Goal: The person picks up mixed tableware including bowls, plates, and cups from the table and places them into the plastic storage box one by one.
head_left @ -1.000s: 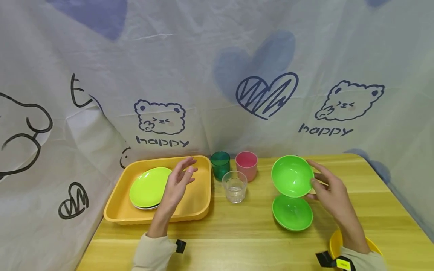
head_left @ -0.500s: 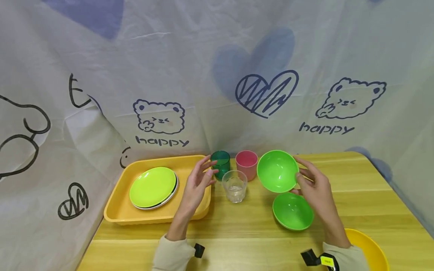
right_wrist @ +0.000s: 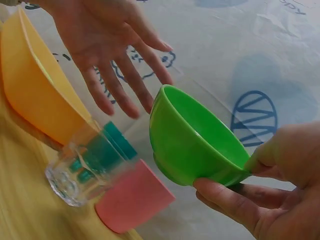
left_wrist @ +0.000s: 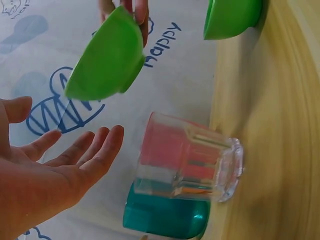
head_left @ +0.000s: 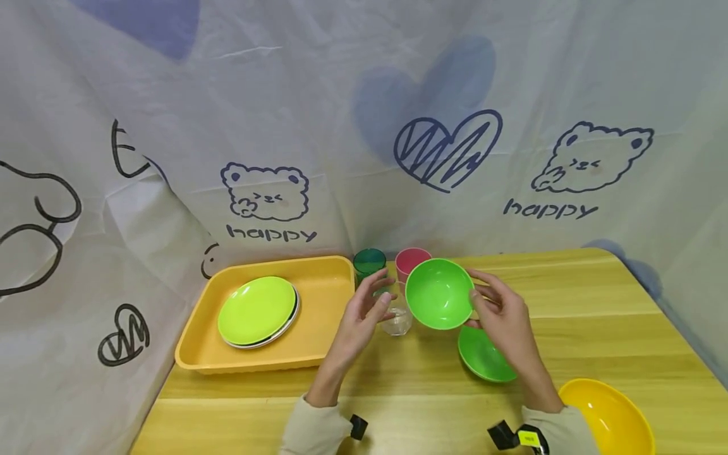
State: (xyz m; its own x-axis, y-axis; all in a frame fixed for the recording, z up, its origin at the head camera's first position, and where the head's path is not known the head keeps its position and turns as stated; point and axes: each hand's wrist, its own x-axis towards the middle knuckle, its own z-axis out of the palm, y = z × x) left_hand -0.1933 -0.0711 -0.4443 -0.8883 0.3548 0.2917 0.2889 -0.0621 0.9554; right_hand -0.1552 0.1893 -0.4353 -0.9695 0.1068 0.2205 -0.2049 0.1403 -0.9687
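Observation:
My right hand (head_left: 502, 316) pinches the rim of a green bowl (head_left: 439, 294), raised above the table and tilted so its inside faces me. The right wrist view shows the thumb at the bowl's rim and the fingers under its side. My left hand (head_left: 359, 319) hovers just left of the bowl, palm toward it, fingers spread and holding nothing; in the left wrist view a gap separates its fingertips from the bowl. Behind it stands a clear glass (left_wrist: 187, 160), partly covered in the head view. A second green bowl (head_left: 486, 357) rests on the table, partly hidden by my right hand.
An orange tray (head_left: 318, 268) with stacked plates, a yellow-green plate (head_left: 257, 311) on top, is at the left. A teal cup (head_left: 368, 260) and a pink cup (head_left: 411, 258) stand behind the glass. At the front right sits a yellow bowl (head_left: 611, 420), near the right sleeve.
My right hand has carried the green bowl leftward, off from above the second bowl to beside the glass. My left hand has moved right, from over the tray toward the bowl.

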